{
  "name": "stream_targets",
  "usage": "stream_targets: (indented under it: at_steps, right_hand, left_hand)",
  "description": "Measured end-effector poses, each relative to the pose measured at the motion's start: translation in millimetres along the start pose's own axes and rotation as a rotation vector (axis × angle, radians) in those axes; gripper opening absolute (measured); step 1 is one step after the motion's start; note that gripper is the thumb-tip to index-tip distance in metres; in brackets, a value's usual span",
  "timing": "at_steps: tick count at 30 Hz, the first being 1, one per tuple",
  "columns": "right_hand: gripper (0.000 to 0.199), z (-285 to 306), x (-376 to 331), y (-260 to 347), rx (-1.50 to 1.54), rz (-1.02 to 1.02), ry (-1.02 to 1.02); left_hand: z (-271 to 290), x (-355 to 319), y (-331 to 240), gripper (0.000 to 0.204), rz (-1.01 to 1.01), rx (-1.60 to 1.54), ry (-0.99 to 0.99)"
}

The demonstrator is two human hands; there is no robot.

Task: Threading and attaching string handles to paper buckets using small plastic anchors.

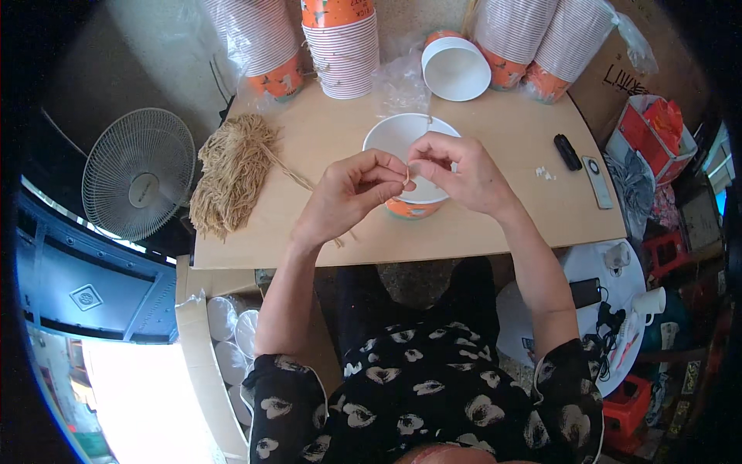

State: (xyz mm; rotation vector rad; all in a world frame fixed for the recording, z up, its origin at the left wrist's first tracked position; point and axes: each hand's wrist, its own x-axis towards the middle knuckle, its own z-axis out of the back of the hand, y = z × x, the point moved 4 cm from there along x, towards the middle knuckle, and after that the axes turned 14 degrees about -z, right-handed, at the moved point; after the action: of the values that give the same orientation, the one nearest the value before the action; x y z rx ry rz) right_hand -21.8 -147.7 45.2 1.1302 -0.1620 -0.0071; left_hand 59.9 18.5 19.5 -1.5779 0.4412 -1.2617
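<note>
Head view: both hands meet above a paper bucket (390, 138), white inside and orange below, which stands upright on a pale table (510, 232). The left hand (354, 189) has its thumb and fingertips pinched together on a short piece of thin tan cord (407, 176). The right hand (468, 174) is just beside it, thumb and forefinger brought close together; whether they also grip the cord, I cannot tell.

Left of the hands lies a thick bundle (232, 179) of tan strands, some trailing across the table toward the left hand. Behind the upright bucket, a second bucket (457, 71) lies tipped, its mouth facing the person, between tall stacks of buckets (340, 58). Near the table's right edge are a black object (567, 152), a slim pale device (597, 183) and small white bits (546, 174). A round fan (139, 174) stands beyond the left edge.
</note>
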Motion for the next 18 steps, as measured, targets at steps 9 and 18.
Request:
stream_targets:
  at_steps: [9,18]
  right_hand:
    - [0.008,-7,10,-14,0.22,-0.042,-0.069]
    - [0.01,-14,17,-23,0.437,-0.21,0.001]
  left_hand:
    - [7,-11,17,0.011,-0.016,0.405,-0.231]
    - [-9,-7,7,0.015,-0.333,0.543,-0.358]
